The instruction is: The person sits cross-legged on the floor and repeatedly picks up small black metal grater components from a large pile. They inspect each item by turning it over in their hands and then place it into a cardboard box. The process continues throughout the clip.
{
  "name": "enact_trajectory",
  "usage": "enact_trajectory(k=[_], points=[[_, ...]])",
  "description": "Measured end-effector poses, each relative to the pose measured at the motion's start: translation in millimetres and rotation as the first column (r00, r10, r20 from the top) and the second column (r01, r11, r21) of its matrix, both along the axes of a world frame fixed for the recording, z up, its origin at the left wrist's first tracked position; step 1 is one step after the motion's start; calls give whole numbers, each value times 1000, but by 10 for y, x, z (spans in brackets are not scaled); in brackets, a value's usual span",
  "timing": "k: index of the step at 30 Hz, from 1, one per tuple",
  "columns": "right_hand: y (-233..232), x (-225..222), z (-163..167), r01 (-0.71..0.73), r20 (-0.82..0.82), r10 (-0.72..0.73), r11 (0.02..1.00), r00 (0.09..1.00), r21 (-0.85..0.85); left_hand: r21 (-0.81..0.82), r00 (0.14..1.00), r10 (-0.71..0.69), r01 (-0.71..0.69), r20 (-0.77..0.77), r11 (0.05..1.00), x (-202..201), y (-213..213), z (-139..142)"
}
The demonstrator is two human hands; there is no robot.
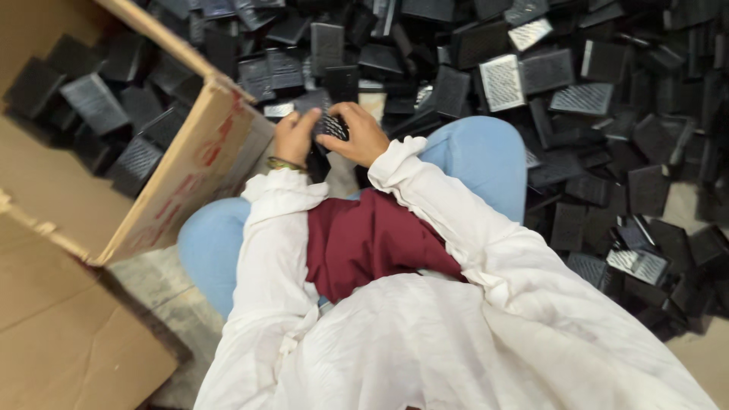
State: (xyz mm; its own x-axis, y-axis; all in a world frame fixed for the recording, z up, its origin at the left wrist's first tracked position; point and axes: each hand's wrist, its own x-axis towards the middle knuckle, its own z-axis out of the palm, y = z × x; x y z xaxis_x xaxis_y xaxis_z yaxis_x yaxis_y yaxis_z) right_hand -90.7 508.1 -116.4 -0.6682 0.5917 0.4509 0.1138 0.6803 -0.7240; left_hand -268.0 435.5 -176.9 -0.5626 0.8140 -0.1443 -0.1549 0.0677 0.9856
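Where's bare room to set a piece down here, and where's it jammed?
Free: bare cardboard floor of the box below its black pieces; a flat cardboard sheet at lower left; a strip of floor between box and knee. Crowded: the pile of black grille pieces beyond both hands and along the right.

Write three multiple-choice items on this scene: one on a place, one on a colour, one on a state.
1. Where is the cardboard box?
A. To the person's left
B. On the lap
C. Behind the pile

2. What colour is the small grille part in the hands?
A. White
B. Black
C. Red

3. How is that part held?
A. By the left hand alone
B. Lying loose on the floor
C. Between the left hand and the right hand

Answers: 1 A, the box sits left of the knees, with black parts inside. 2 B, it is dark like the pile of black parts. 3 C, fingers of both hands close on it.
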Motion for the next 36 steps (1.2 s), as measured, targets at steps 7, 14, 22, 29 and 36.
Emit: enact_trajectory(k=[7, 14, 22, 29, 36], points=[[-12, -44, 102, 77, 101, -43, 926, 994, -370, -52, 974, -43, 32, -222, 998, 106, 65, 203], [-90, 7, 156, -198, -138, 142, 698, 980, -688, 69, 804, 210, -297, 557, 953, -16, 117, 370], [-208, -8, 252, -121, -20, 136, 791, 990, -599, 165, 797, 95, -237, 597, 957, 54, 147, 275], [-229, -2, 330, -92, -20, 91, 926, 996, -367, 144, 813, 145, -270, 564, 952, 45, 116, 301], [-226, -7, 341, -56, 61, 99, 865, 993, -499, 191, 803, 59, -211, 593, 959, 78, 136, 281]])
